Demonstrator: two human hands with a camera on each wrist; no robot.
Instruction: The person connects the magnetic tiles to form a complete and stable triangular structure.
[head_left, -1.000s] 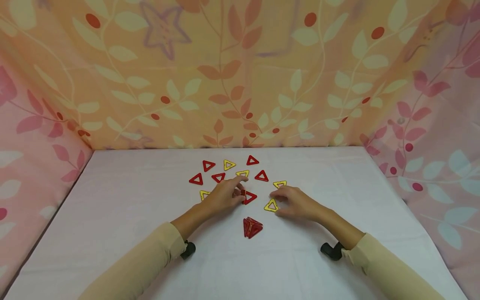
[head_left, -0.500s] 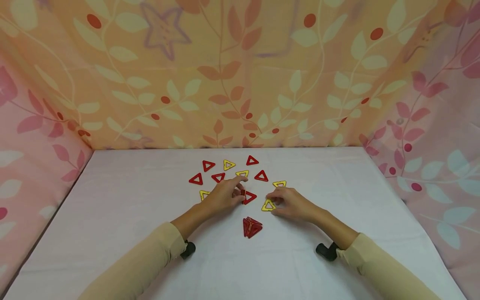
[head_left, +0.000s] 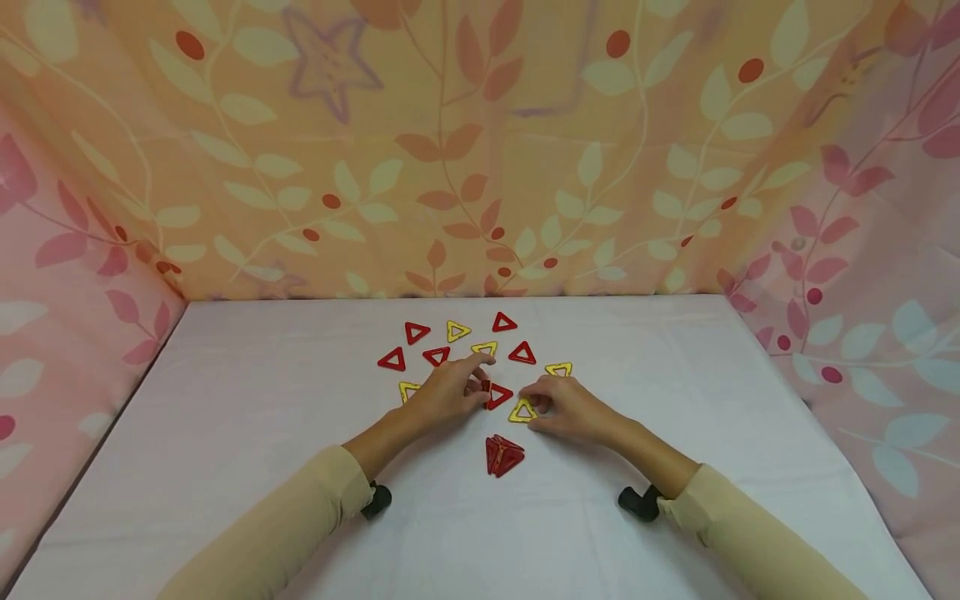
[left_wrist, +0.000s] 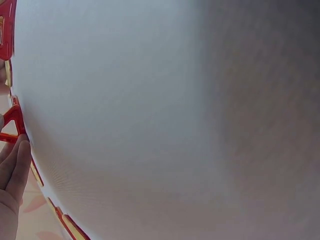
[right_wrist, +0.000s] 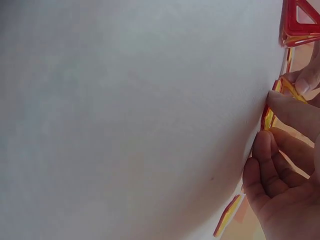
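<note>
My left hand (head_left: 447, 392) pinches a red triangular magnetic tile (left_wrist: 16, 120) between thumb and fingers, standing on edge. In the head view it rises at the left side of a flat red triangle tile (head_left: 499, 395). A yellow triangular magnetic tile (head_left: 522, 412) lies flat just right of that one, with the thumb and fingers of my right hand (head_left: 573, 408) gripping its sides. Nearer to me sits a small red pyramid (head_left: 505, 456) built from triangle tiles; its side also shows as a red pyramid (right_wrist: 302, 22) in the right wrist view.
Several loose triangle tiles lie behind the hands, among them a red tile (head_left: 504, 322), a red tile (head_left: 392, 360) and a yellow tile (head_left: 457, 332). Another yellow tile (head_left: 558, 368) lies just beyond the right hand. White cloth (head_left: 262, 367) covers the table; patterned curtains (head_left: 480, 150) enclose it.
My right hand has slid the yellow tile leftward across the cloth, closer to the flat red tile. The left hand keeps its place with the upright red tile.
</note>
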